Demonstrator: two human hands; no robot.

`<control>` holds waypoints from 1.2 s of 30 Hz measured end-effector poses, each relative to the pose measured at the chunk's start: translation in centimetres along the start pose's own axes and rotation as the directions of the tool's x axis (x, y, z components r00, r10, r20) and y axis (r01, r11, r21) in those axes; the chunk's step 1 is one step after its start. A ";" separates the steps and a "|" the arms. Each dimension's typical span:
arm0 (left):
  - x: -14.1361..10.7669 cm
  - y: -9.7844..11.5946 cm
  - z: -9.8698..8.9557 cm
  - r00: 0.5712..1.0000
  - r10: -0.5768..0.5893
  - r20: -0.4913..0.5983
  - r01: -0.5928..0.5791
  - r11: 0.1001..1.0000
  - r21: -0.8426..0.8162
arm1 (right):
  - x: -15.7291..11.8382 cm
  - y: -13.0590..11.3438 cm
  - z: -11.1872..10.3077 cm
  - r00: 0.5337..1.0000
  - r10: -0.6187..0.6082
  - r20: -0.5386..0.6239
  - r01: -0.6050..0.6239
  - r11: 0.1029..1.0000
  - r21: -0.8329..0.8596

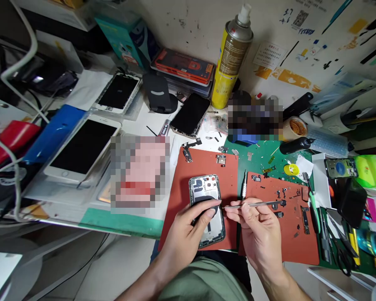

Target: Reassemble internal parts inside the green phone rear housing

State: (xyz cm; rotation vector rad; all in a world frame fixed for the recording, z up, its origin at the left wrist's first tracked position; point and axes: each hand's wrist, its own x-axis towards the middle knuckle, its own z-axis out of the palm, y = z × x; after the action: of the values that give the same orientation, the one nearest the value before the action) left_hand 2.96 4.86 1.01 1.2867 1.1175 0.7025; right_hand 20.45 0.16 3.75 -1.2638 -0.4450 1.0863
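An opened phone housing (215, 234), its inner side facing up, lies on the red-brown mat (178, 200). My left hand (188, 225) grips it from the left, with index finger and thumb reaching across its middle over a round black part. In my right hand (258, 225), a pair of slim metal tweezers (260, 204) is pinched between thumb and fingers. Their tip points left and comes close to the housing's right edge; contact there cannot be made out. A thin screwdriver (244, 186) is just above my right fingers; whether they touch it is unclear.
Small phone parts (305, 219) are scattered over a second red-brown mat (291, 246). Scissors (344, 255) and other tools lie at the right. A yellow spray can (227, 67) stands at the back. Phones, including a white one (84, 146), lie at the left.
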 end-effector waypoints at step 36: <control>0.8 0.3 0.6 0.978 -0.183 -0.103 0.179 0.983 -0.049 | -2.0 -0.4 -1.8 0.975 -0.168 0.143 0.208 0.912 -0.352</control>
State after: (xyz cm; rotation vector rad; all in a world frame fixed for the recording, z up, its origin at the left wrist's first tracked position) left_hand 3.81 5.47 1.03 1.1083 1.2838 0.6596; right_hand 21.07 -2.43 4.09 -1.4547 -0.8678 0.9361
